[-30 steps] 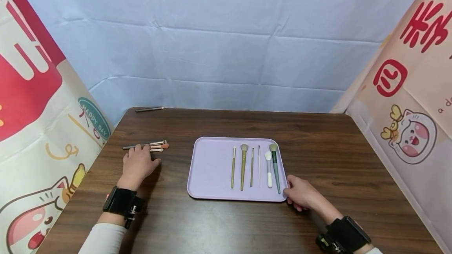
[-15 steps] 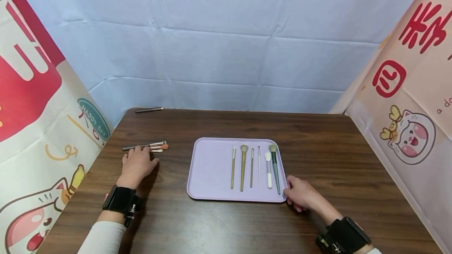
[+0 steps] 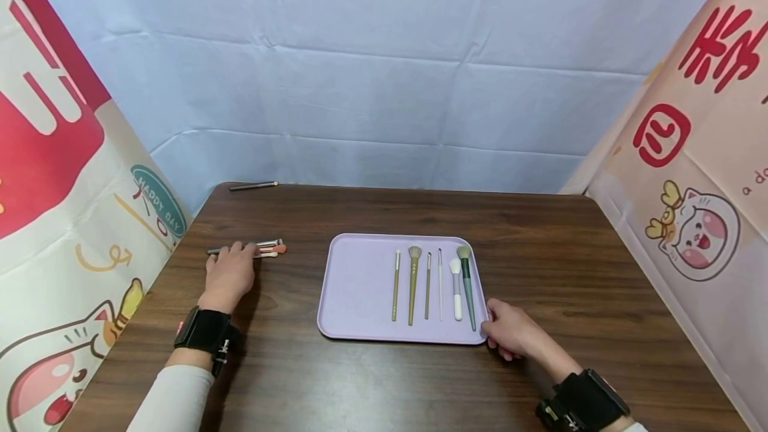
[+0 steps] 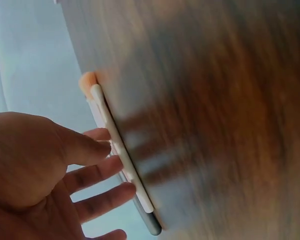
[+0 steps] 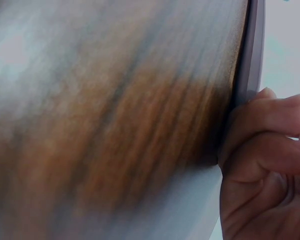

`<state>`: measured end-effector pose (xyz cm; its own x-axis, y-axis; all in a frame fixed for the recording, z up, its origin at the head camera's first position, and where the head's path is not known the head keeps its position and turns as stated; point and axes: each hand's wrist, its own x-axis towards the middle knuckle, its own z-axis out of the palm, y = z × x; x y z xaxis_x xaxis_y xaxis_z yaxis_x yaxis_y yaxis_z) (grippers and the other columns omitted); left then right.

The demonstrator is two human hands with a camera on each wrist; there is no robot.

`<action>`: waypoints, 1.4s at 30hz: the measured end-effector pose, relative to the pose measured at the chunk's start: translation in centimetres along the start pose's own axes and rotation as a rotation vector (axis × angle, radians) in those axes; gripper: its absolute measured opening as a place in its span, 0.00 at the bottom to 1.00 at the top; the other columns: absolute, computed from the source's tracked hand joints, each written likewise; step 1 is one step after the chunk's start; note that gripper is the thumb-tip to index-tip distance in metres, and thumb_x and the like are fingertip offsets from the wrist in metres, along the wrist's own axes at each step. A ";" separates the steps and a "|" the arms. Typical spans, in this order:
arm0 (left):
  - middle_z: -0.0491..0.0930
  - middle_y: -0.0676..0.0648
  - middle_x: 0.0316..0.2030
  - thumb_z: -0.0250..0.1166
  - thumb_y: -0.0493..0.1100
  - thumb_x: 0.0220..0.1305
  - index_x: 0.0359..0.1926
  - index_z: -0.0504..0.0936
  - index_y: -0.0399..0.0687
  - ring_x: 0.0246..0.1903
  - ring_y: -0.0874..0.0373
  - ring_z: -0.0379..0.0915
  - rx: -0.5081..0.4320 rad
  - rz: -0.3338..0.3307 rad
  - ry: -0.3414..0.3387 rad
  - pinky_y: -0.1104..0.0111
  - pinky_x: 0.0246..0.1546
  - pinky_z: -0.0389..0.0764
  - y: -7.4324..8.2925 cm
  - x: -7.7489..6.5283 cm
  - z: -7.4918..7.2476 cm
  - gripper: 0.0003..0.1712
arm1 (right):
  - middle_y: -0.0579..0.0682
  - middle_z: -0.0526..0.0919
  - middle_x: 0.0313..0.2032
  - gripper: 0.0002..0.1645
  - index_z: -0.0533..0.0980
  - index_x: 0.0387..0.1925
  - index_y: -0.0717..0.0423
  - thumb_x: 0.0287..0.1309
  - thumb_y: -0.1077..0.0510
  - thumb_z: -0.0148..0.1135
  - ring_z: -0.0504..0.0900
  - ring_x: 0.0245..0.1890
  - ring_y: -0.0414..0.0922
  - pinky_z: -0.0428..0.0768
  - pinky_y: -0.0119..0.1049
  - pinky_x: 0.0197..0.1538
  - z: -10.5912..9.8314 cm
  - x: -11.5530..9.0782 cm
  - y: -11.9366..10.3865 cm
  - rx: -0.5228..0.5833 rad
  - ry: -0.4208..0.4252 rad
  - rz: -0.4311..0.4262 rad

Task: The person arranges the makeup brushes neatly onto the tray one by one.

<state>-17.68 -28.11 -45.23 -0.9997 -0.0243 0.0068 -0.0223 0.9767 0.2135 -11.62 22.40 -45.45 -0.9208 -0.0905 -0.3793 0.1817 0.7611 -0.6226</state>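
Loosely, the left hand (image 3: pixel 231 275) spreads relaxed fingers against the small brushes (image 3: pixel 279 249) near the left edge of the table (image 3: pixel 528 225), curled round none of them. These look light, stiff-handled and apt to roll (soft only at the tips), so mid-handle seems the best hold. The right hand (image 3: pixel 510 329) grips the lilac tray (image 3: pixel 354 289) by its near right corner.

Pale blue sheet (image 3: pixel 384 99) between two cartoon-printed sheets (image 3: pixel 690 219).
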 end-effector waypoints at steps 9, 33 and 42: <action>0.75 0.34 0.44 0.56 0.35 0.75 0.52 0.78 0.40 0.46 0.34 0.67 0.034 0.044 0.032 0.36 0.47 0.70 -0.6 0.4 0.2 0.10 | 0.52 0.77 0.18 0.05 0.67 0.30 0.56 0.59 0.65 0.54 0.71 0.08 0.42 0.67 0.32 0.12 0.0 -0.1 -0.1 -0.010 -0.012 0.004; 0.79 0.39 0.38 0.58 0.36 0.74 0.46 0.79 0.39 0.39 0.41 0.77 -0.018 0.087 -0.013 0.48 0.33 0.79 0.2 0.6 -0.5 0.05 | 0.52 0.77 0.19 0.05 0.67 0.30 0.57 0.60 0.65 0.54 0.70 0.08 0.41 0.66 0.30 0.13 -0.2 0.2 -0.1 -0.011 -0.023 0.013; 0.78 0.38 0.38 0.58 0.36 0.73 0.40 0.75 0.38 0.41 0.38 0.79 0.013 0.055 -0.024 0.44 0.33 0.80 1.7 0.5 -0.5 0.04 | 0.52 0.77 0.19 0.05 0.67 0.29 0.57 0.60 0.65 0.54 0.70 0.08 0.41 0.65 0.30 0.13 -0.2 0.1 -0.1 -0.013 -0.020 0.013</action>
<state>-18.22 -26.61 -44.37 -0.9994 0.0341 -0.0057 0.0323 0.9791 0.2007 -11.76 22.46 -45.32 -0.9112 -0.0938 -0.4011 0.1888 0.7703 -0.6091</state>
